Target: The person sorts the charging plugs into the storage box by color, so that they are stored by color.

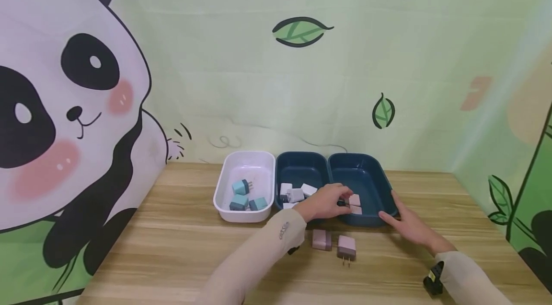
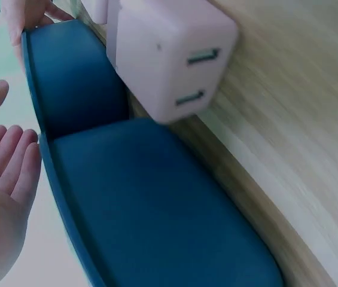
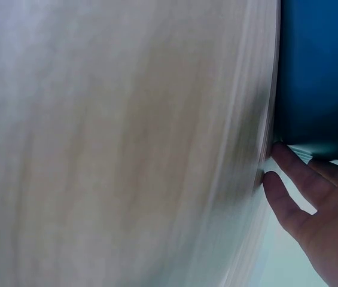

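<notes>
My left hand (image 1: pixel 329 201) reaches over the wall between the two dark blue bins, its fingers above the right bin (image 1: pixel 375 220). In the left wrist view the thumb and fingers (image 2: pixel 28 161) stand apart, with nothing visible between them. Two pink charger plugs (image 1: pixel 354 200) lie in that bin beside the fingertips. My right hand (image 1: pixel 409 222) rests against the bin's right side, fingers spread along the outside. Two more pink charger plugs (image 1: pixel 346 247) lie on the wooden table in front; one looms close in the left wrist view, showing two USB ports (image 2: pixel 201 57).
Left of the right bin, the middle dark blue bin (image 1: pixel 302 156) holds several white charger plugs (image 1: pixel 295 194). A white bin (image 1: pixel 244 216) with three teal plugs (image 1: pixel 240 202) is farther left. Behind the wooden table (image 1: pixel 185 228) hangs a printed green backdrop (image 1: pixel 241 79).
</notes>
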`<action>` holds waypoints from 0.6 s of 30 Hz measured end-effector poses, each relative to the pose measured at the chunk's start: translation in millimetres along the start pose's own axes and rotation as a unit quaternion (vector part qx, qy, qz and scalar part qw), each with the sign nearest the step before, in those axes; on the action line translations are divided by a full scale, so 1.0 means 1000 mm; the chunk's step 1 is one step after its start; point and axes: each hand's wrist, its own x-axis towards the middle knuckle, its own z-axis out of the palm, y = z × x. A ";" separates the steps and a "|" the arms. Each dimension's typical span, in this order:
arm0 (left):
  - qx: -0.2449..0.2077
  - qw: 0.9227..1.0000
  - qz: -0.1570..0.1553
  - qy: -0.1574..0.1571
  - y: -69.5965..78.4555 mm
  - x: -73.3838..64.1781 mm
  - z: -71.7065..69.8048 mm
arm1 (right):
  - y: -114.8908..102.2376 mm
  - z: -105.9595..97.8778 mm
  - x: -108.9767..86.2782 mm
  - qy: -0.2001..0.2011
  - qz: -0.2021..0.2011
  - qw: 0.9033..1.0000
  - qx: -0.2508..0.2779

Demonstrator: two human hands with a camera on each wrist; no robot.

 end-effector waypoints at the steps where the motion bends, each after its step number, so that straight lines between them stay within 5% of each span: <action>1: -0.001 1.000 0.003 -0.006 -0.001 -0.003 -0.002 | 0.000 0.000 0.000 0.000 0.000 1.000 -0.002; 18: -0.009 0.998 0.042 -0.054 -0.003 -0.064 -0.007 | 0.000 0.000 0.000 -0.002 0.001 1.000 -0.006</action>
